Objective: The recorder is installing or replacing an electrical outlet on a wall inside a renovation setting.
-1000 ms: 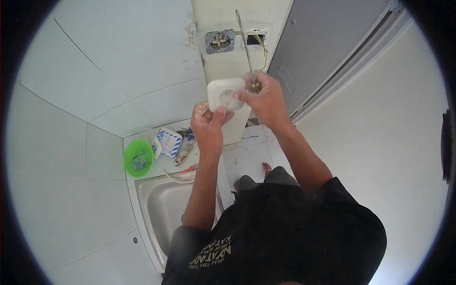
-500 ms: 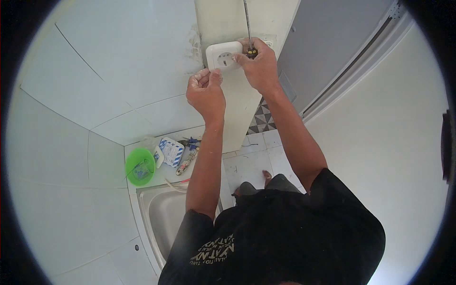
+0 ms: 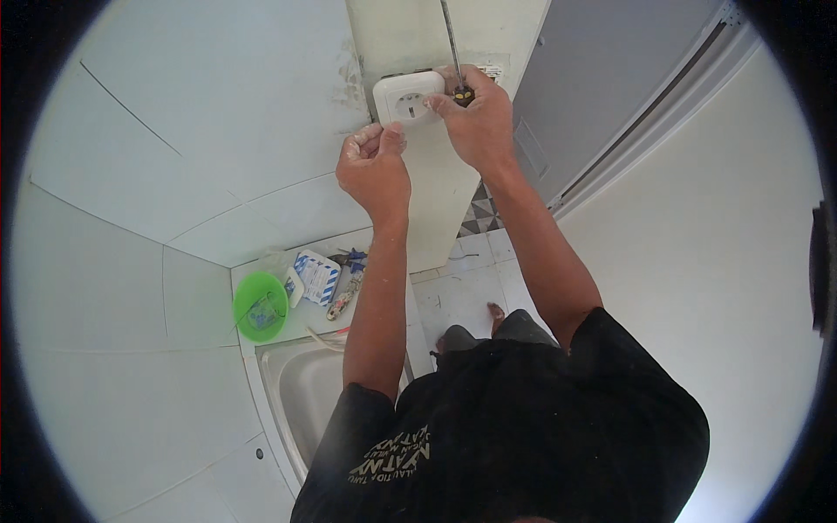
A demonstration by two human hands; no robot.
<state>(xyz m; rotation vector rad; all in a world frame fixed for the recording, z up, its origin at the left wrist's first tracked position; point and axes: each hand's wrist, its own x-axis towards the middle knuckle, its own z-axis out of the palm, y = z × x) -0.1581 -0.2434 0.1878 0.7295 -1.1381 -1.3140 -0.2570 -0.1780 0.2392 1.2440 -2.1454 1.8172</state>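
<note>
A white socket with a square frame (image 3: 390, 96) sits against the cream wall panel, over where the left metal box was, with a dark edge showing above it. My left hand (image 3: 373, 170) has its fingers curled at the socket's lower left edge, thumb tip touching it. My right hand (image 3: 479, 126) grips a screwdriver (image 3: 453, 48) with black and yellow handle, shaft pointing up, while its thumb rests on the socket's right side. The other wall opening (image 3: 492, 72) is mostly hidden behind my right hand.
Below left are a steel sink (image 3: 296, 401) and a counter with a green bowl (image 3: 255, 292), a striped packet (image 3: 316, 277), pliers (image 3: 349, 259) and a dirty tool (image 3: 340, 303). A grey door (image 3: 593, 78) stands right of the panel, with patterned floor (image 3: 479, 213) beyond the panel.
Both hands have moved up, carrying the socket from in front of the panel to the wall over the left box. The screwdriver rose with my right hand.
</note>
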